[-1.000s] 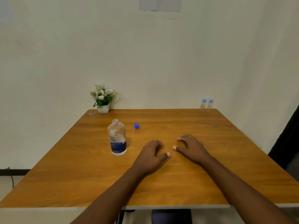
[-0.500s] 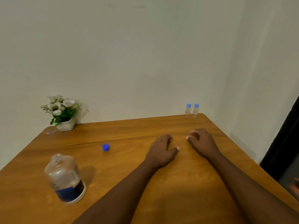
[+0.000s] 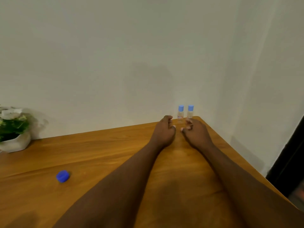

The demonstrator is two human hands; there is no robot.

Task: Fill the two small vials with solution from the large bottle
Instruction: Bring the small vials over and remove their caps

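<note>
Two small clear vials with light blue caps stand side by side at the table's far right corner, against the wall: the left vial and the right vial. My left hand reaches just in front of the left vial, fingers curled and apart, holding nothing. Just in front of the right vial, my right hand also has its fingers apart and holds nothing. A loose blue cap lies on the wooden table at the left. The large bottle is out of view.
A white pot of artificial flowers stands at the far left by the wall. The table's right edge runs diagonally beside my right arm, with a dark doorway beyond it.
Both hands have moved forward to the far right corner, up to the vials. The view has swung right, so the large bottle has left the frame.
</note>
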